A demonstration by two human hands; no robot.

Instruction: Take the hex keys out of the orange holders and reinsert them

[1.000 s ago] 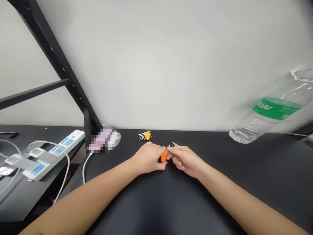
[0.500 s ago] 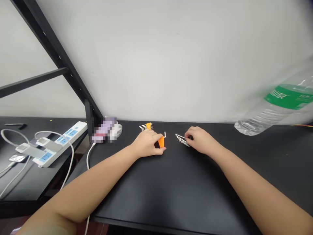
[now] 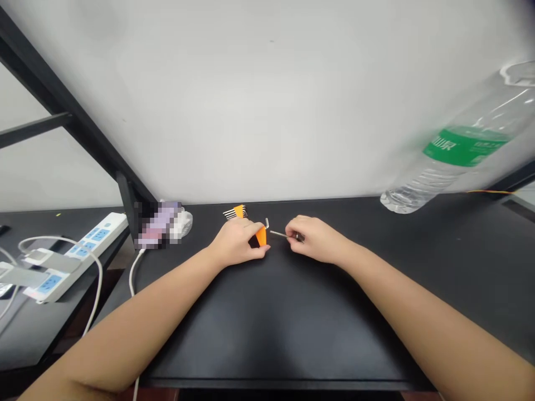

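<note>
My left hand (image 3: 239, 242) is closed round an orange hex key holder (image 3: 261, 236), gripping it between thumb and fingers. A short silver bent key end (image 3: 267, 223) sticks up at the holder's far edge. My right hand (image 3: 314, 238) pinches a silver hex key (image 3: 279, 234), whose long end points left toward the holder, a small gap apart. Dark and silver ends show by the right fingers; how many keys are there I cannot tell. Just behind my left hand lies a second orange holder (image 3: 238, 211) with several hex keys in it.
A large clear bottle with a green label (image 3: 463, 146) leans at the back right against the wall. At the left, a white power strip (image 3: 83, 250) carries plugs and cables on the neighbouring table. A pale purple object (image 3: 161, 223) and crumpled white plastic lie by the black frame.
My right hand has lifted a hex key and come left, closer to the orange holder. The fan of keys beneath it no longer shows. The view has shifted right.
</note>
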